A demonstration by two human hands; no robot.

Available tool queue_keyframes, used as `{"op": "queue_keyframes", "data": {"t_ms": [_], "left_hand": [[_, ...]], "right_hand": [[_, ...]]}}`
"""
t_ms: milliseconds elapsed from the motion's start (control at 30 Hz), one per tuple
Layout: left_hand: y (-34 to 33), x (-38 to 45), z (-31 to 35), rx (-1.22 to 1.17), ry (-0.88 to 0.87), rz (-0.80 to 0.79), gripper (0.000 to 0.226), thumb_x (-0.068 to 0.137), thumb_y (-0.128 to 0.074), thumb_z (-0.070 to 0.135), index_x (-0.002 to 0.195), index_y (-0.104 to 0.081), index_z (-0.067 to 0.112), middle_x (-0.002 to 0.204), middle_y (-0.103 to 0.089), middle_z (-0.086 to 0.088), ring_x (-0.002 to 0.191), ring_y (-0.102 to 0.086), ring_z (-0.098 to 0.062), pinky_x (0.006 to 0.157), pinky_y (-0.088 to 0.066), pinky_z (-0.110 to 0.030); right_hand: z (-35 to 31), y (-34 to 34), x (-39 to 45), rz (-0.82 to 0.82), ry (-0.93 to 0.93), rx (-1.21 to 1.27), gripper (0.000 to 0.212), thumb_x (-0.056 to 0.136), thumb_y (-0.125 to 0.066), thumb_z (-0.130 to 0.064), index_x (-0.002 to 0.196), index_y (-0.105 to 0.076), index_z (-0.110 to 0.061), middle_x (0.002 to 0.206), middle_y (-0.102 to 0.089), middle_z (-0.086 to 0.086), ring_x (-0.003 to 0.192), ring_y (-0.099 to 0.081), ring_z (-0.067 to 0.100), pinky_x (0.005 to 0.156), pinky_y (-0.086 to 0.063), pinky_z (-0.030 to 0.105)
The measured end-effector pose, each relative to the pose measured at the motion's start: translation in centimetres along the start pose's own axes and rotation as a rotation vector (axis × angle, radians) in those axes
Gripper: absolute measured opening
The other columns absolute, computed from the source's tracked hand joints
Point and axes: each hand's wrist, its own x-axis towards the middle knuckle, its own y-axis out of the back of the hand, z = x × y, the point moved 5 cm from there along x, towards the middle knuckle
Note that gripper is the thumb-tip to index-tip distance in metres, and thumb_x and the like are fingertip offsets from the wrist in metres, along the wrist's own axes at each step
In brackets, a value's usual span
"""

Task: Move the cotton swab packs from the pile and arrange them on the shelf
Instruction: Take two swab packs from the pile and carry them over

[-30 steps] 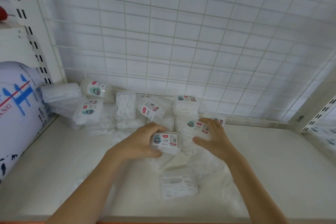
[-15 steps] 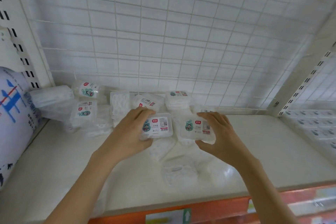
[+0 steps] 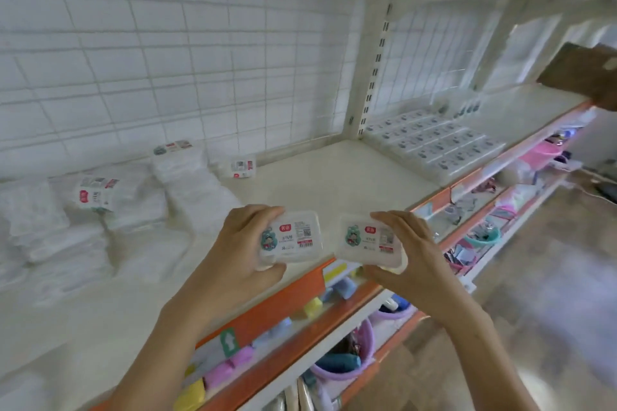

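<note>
Head view, each hand gripping a pack (shelf edge below)

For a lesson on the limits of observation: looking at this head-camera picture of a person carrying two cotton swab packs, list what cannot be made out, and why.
- Small print on the left pack and right pack: too small.
- Right hand covers that pack's right end; left hand covers the other's left end.
- Pile: overexposed, packs merge, no count possible.
- Arranged rows: far, blurred.
- Dark object: cut by the right edge.

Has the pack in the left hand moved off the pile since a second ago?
Yes. The pack in the left hand has moved rightward, away from the pile.
</note>
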Motion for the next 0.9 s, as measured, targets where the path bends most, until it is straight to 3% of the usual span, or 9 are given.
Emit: {"op": "queue_keyframes", "data": {"t_ms": [100, 167, 300, 400, 500, 633, 733, 900], "left_hand": [[-5.0, 2.1, 3.9, -0.028, -0.106, -0.069, 0.069, 0.061, -0.059, 0.035, 0.125, -0.049, 0.013, 0.115, -0.043, 0.009, 0.109, -0.033, 0.000, 0.092, -0.019, 0.003], [-8.4, 3.1, 6.0, -0.070, -0.128, -0.115, 0.075, 0.058, -0.053, 0.043, 0.126, -0.048, 0.012, 0.115, -0.042, 0.009, 0.110, -0.034, -0.003, 0.092, -0.019, 0.002], [-16.7, 5.1, 11.4, -0.158, -0.154, -0.198, 0.075, 0.057, -0.054, 0.049, 0.125, -0.047, 0.018, 0.115, -0.042, 0.012, 0.109, -0.033, 0.001, 0.091, -0.021, 0.001], [-22.2, 6.1, 14.7, -0.173, -0.166, -0.233, 0.074, 0.056, -0.056, 0.048, 0.121, -0.049, 0.016, 0.112, -0.041, 0.009, 0.104, -0.032, 0.003, 0.091, -0.025, -0.002], [-26.9, 6.8, 17.9, -0.216, -0.165, -0.273, 0.073, 0.052, -0.053, 0.049, 0.118, -0.050, 0.017, 0.104, -0.042, 0.014, 0.097, -0.033, 0.004, 0.087, -0.023, 0.003], [-31.9, 8.3, 21.5, -0.245, -0.207, -0.300, 0.077, 0.053, -0.052, 0.050, 0.122, -0.049, 0.017, 0.104, -0.041, 0.017, 0.098, -0.036, 0.001, 0.087, -0.025, 0.002], [-34.8, 9.8, 23.3, -0.237, -0.225, -0.352, 0.080, 0.053, -0.054, 0.052, 0.126, -0.046, 0.020, 0.103, -0.040, 0.018, 0.103, -0.038, -0.005, 0.084, -0.030, -0.003], [-39.3, 13.9, 24.4, -0.235, -0.250, -0.420, 0.072, 0.058, -0.064, 0.042, 0.125, -0.046, 0.022, 0.106, -0.042, 0.016, 0.106, -0.042, -0.010, 0.080, -0.033, -0.005]], "right_hand": [[3.7, 3.3, -3.9, 0.041, -0.079, -0.033, 0.066, 0.065, -0.069, -0.043, 0.125, -0.046, -0.028, 0.117, -0.042, -0.010, 0.107, -0.032, 0.001, 0.089, -0.030, 0.015], [6.3, 5.0, -6.6, 0.036, -0.158, -0.030, 0.066, 0.065, -0.071, -0.042, 0.124, -0.044, -0.033, 0.117, -0.040, -0.015, 0.108, -0.033, 0.002, 0.090, -0.032, 0.016], [11.9, 10.3, -12.3, 0.082, -0.267, -0.065, 0.069, 0.060, -0.066, -0.049, 0.124, -0.047, -0.028, 0.116, -0.041, -0.015, 0.108, -0.033, 0.003, 0.089, -0.030, 0.012], [15.6, 13.7, -15.9, 0.106, -0.372, -0.063, 0.073, 0.058, -0.066, -0.046, 0.123, -0.052, -0.018, 0.115, -0.041, -0.014, 0.109, -0.039, 0.014, 0.088, -0.023, 0.000], [19.2, 16.4, -19.7, 0.144, -0.420, -0.087, 0.069, 0.055, -0.068, -0.047, 0.119, -0.050, -0.028, 0.109, -0.044, -0.014, 0.103, -0.045, 0.022, 0.088, -0.018, -0.004], [23.0, 18.9, -23.5, 0.166, -0.517, -0.120, 0.076, 0.057, -0.061, -0.053, 0.121, -0.054, -0.012, 0.112, -0.043, -0.008, 0.105, -0.042, 0.020, 0.087, -0.017, -0.005], [25.6, 19.9, -24.8, 0.170, -0.566, -0.128, 0.078, 0.057, -0.057, -0.055, 0.123, -0.052, -0.015, 0.111, -0.042, -0.011, 0.104, -0.038, 0.013, 0.086, -0.025, 0.002], [30.4, 20.5, -24.3, 0.167, -0.608, -0.125, 0.070, 0.063, -0.067, -0.040, 0.127, -0.048, -0.020, 0.115, -0.040, -0.013, 0.109, -0.033, 0.008, 0.084, -0.027, 0.003]]}}
